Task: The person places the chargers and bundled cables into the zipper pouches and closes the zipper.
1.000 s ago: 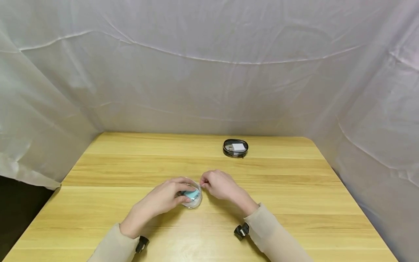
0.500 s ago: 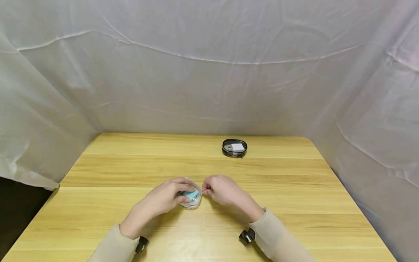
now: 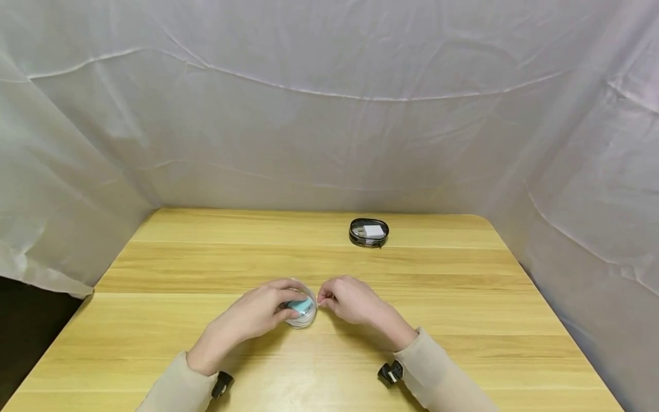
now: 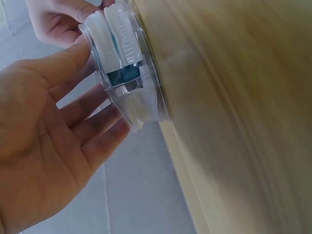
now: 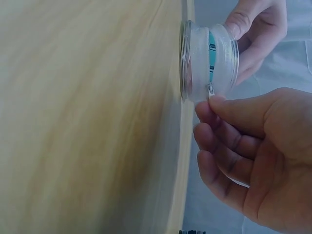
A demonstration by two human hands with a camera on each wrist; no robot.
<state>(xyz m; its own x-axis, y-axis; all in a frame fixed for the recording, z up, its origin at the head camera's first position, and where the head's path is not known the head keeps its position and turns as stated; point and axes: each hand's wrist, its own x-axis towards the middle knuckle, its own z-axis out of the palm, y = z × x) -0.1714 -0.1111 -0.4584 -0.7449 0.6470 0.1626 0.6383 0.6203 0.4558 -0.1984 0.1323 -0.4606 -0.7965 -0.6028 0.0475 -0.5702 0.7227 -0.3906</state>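
A small clear round zip pouch [image 3: 301,323] with white zipper tape rests on the table in the head view. Inside it is something light blue-green [image 3: 302,307], its kind unclear. My left hand [image 3: 257,310] steadies the pouch from the left, thumb and fingers spread over its top and side. At the right edge of the pouch, my right hand [image 3: 352,300] pinches the small zipper pull [image 5: 211,90] between thumb and forefinger. In the right wrist view a gap between the two white zipper tapes shows the blue-green contents above the pull.
Farther back on the wooden table [image 3: 206,252] stands a black-rimmed clear oval pouch [image 3: 369,233] with a white block-like item inside. Pale grey sheeting [image 3: 329,143] hangs behind the table and along both sides.
My right hand has shifted slightly toward the near side along the pouch's right edge, mostly in the earlier half second. The left hand and pouch have hardly moved.
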